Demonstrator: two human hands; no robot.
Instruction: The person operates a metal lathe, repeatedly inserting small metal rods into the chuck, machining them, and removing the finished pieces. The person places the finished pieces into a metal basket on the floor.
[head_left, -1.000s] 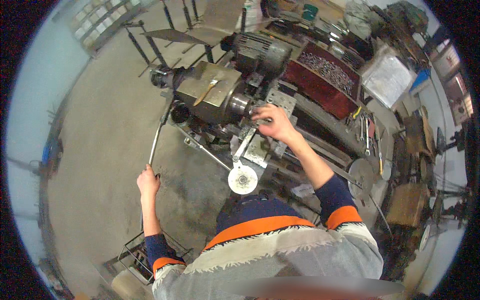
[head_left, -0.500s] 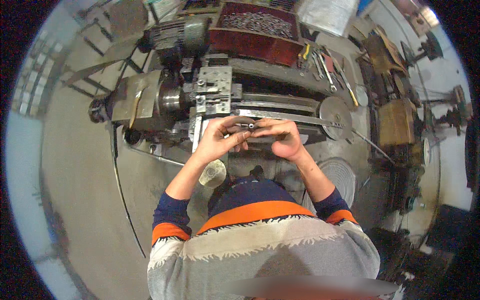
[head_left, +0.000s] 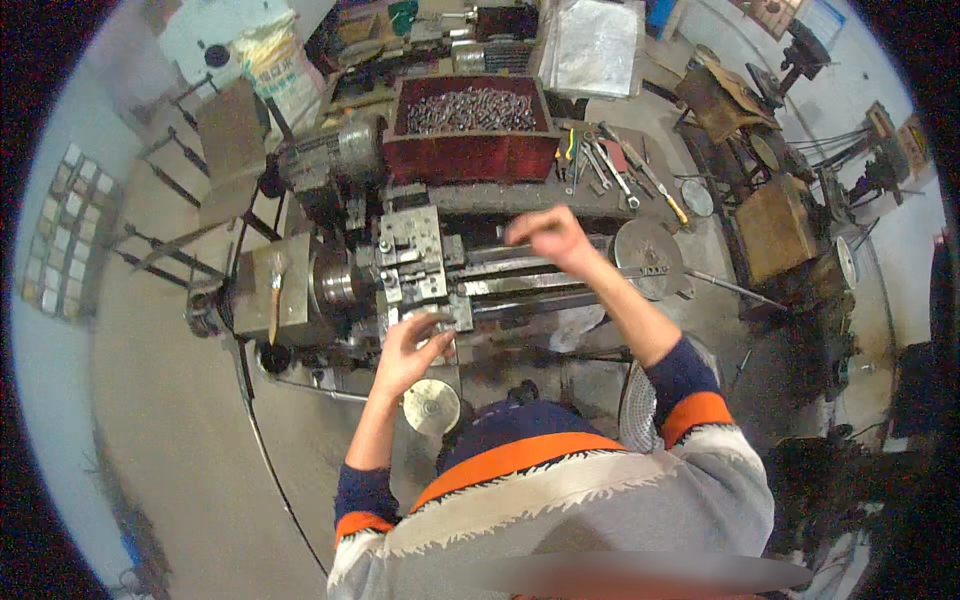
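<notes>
My left hand [head_left: 408,355] is over the front of a small lathe, just below its metal tool block [head_left: 412,250]. Thumb and fingers are apart, with nothing visible between them. Farther off, my right hand [head_left: 552,238] reaches over the lathe's bed rails [head_left: 540,283], its fingers curled together at the tips. Whatever they pinch is too small and blurred to make out. Beyond that hand stands a dark red bin [head_left: 470,158] heaped with small metal parts [head_left: 470,110].
Wrenches [head_left: 610,170] and other hand tools lie right of the bin. A brush [head_left: 275,300] rests on the headstock [head_left: 255,285]. A round metal disc [head_left: 648,258] sits at the bed's right end. A pale round handwheel [head_left: 432,407] is close to my left forearm.
Both hands were together around a small metal part with a hole. They have separated: the right moved away toward the bin, the left came back nearer and opened. The view has shifted too.
</notes>
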